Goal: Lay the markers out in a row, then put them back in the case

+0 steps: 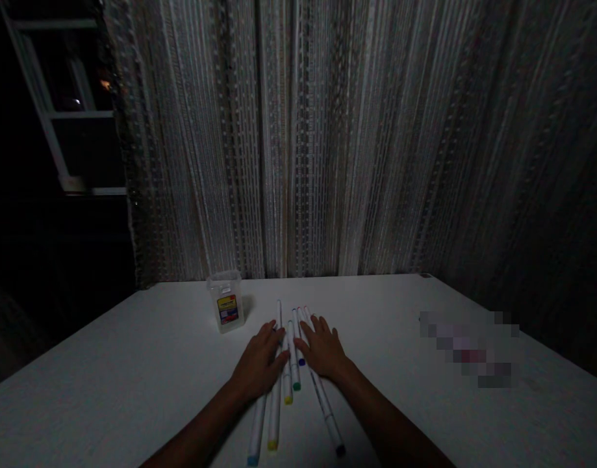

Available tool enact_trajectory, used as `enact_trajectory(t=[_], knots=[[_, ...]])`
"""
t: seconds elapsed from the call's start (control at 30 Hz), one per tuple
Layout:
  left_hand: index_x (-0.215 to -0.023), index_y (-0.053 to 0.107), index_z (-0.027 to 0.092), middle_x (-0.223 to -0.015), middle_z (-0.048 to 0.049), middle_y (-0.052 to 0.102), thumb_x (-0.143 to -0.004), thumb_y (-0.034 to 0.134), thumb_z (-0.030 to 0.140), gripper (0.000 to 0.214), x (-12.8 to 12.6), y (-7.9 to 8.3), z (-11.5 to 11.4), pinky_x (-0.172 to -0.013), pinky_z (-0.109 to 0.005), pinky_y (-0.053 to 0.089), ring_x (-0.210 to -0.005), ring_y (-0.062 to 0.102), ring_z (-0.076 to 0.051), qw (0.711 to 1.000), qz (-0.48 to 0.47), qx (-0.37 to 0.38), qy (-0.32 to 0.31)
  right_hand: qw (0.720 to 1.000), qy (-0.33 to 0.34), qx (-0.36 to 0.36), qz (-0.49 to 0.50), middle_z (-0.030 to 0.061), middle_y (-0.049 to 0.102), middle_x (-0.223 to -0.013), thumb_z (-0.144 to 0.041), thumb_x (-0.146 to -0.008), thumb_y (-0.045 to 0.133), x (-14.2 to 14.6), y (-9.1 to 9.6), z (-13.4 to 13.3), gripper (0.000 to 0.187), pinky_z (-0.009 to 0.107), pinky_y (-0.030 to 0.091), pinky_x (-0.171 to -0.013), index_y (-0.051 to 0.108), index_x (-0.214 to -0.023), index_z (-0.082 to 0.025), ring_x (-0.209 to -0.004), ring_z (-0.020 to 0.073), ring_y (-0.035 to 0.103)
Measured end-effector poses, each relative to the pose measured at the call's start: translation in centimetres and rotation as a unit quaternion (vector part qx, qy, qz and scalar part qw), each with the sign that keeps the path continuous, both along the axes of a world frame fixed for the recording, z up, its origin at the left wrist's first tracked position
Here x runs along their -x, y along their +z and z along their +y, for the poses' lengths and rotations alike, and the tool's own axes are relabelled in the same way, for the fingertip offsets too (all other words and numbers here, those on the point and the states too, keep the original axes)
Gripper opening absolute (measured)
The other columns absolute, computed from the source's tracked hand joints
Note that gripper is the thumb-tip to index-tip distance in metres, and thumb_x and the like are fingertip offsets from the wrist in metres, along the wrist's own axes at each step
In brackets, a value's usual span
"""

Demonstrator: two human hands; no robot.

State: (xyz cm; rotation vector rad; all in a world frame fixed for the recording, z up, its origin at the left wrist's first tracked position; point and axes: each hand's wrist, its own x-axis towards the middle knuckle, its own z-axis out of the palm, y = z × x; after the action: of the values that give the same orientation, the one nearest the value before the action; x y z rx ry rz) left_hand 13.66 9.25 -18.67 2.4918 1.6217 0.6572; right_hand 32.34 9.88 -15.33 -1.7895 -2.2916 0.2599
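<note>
Several long white markers with coloured ends lie in a loose row on the white table. My left hand (262,361) rests over the left side of the row, partly covering a blue-ended marker (256,429) and a yellow-ended marker (274,416). On the other side, my right hand (322,348) is spread with its fingers apart, touching the row and covering part of a dark-ended marker (329,416). Between the hands lie a shorter-looking yellow-ended marker (288,383) and a green-ended marker (295,370). Both hands are open, palms down, gripping nothing.
A clear plastic container (227,312) with a coloured label stands beyond my left hand. At the table's right lies something blurred by pixels (466,351). A patterned curtain (298,143) hangs behind the white table (390,305), and a dark window is at the upper left.
</note>
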Motion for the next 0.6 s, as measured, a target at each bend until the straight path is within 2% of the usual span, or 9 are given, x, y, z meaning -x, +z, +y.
enact_trajectory(t=[0.1,0.17,0.3,0.37,0.43,0.53,0.6], knots=[[-0.135,0.043,0.018,-0.147,-0.0138,0.034,-0.090,0.036,0.052,0.057,-0.8,0.7,-0.4,-0.107,-0.052,0.029,-0.136,0.028,-0.031,0.999,0.033,0.005,-0.025,1.000,0.006,0.000,-0.011,0.0148,0.024,-0.149,-0.048,-0.093,0.030,0.3,-0.2,-1.5,0.055,0.059,0.019,-0.104,0.036,-0.140,-0.020,-0.137,0.0339,0.014],[-0.132,0.046,0.017,-0.142,-0.0137,0.041,-0.090,0.036,0.051,0.055,-1.2,1.4,-0.9,-0.106,-0.051,0.030,-0.133,0.033,-0.031,0.998,0.049,-0.006,-0.032,1.000,0.006,-0.012,-0.020,0.0150,0.024,-0.148,-0.047,-0.093,0.031,0.1,-0.5,-2.6,0.054,0.058,0.019,-0.104,0.037,-0.139,-0.019,-0.137,0.0337,0.015],[-0.110,0.060,0.016,-0.118,-0.0132,0.060,-0.090,0.039,0.041,0.039,-1.7,2.6,-2.4,-0.094,-0.044,0.043,-0.108,0.056,-0.028,0.998,0.064,-0.020,-0.021,0.998,0.000,-0.048,-0.036,0.0166,0.031,-0.145,-0.045,-0.093,0.032,-0.5,-0.9,-3.9,0.053,0.055,0.023,-0.105,0.043,-0.136,-0.017,-0.135,0.0343,0.021],[-0.103,0.063,0.017,-0.111,-0.0129,0.062,-0.089,0.040,0.041,0.036,-1.8,2.8,-3.0,-0.091,-0.043,0.044,-0.103,0.057,-0.027,0.998,0.061,-0.024,-0.020,0.997,-0.015,-0.065,-0.046,0.0175,0.033,-0.144,-0.045,-0.094,0.031,-0.5,-0.7,-3.4,0.053,0.053,0.022,-0.106,0.045,-0.134,-0.014,-0.134,0.0348,0.024],[-0.112,0.060,0.016,-0.122,-0.0151,0.056,-0.088,0.043,0.043,0.040,-1.6,2.6,-3.3,-0.097,-0.044,0.040,-0.114,0.051,-0.029,0.997,0.057,-0.039,-0.021,0.995,-0.022,-0.080,-0.051,0.0174,0.032,-0.144,-0.045,-0.094,0.029,-0.2,-0.4,-2.2,0.054,0.053,0.020,-0.107,0.044,-0.135,-0.012,-0.134,0.0347,0.024],[-0.128,0.049,0.014,-0.138,-0.0179,0.044,-0.087,0.043,0.049,0.055,-1.2,2.0,-3.3,-0.104,-0.048,0.033,-0.128,0.038,-0.032,0.997,0.063,-0.028,-0.018,0.996,0.016,-0.084,-0.040,0.0137,0.029,-0.147,-0.045,-0.095,0.028,0.6,-0.2,-0.1,0.052,0.056,0.018,-0.107,0.041,-0.137,-0.016,-0.135,0.0329,0.022],[-0.130,0.047,0.013,-0.135,-0.0174,0.048,-0.088,0.040,0.051,0.057,-0.9,1.8,-3.2,-0.105,-0.050,0.032,-0.129,0.038,-0.033,0.998,0.068,-0.013,-0.012,0.995,0.051,-0.083,-0.032,0.0125,0.033,-0.145,-0.044,-0.095,0.029,1.1,-0.3,0.7,0.049,0.057,0.018,-0.106,0.045,-0.134,-0.019,-0.135,0.0322,0.023]])
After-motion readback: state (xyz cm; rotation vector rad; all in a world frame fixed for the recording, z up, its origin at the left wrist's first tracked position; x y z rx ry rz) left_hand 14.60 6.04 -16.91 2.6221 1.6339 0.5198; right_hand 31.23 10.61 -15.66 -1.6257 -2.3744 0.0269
